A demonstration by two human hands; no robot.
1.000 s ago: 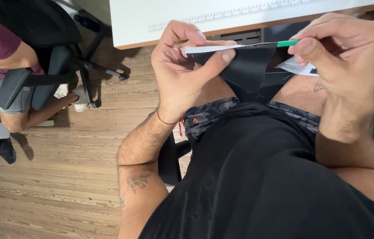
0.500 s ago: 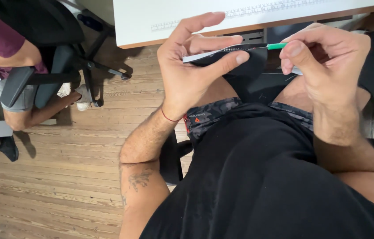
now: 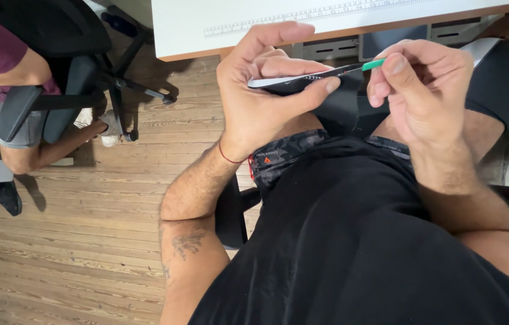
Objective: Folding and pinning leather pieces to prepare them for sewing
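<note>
My left hand [image 3: 263,96] pinches the folded edge of a piece of black fabric [image 3: 339,105] that has a white strip along its top, thumb pressed on its front. My right hand [image 3: 420,87] holds a thin tool with a green handle [image 3: 374,64] between fingertips, its dark tip lying along the fabric's top edge. Both hands are raised over my lap, above my black shirt and camouflage shorts [image 3: 293,153]. The fabric hangs down between my hands.
A white table [image 3: 194,30] with a ruler [image 3: 302,13] along it stands just beyond my hands. At the left another person's arm and leg [image 3: 19,153] show beside a black office chair [image 3: 68,78]. Wooden floor [image 3: 86,241] lies below.
My right hand has moved left, sliding the green-handled tool closer to my left hand along the fabric edge. My left hand has risen slightly and its forefinger has stretched out.
</note>
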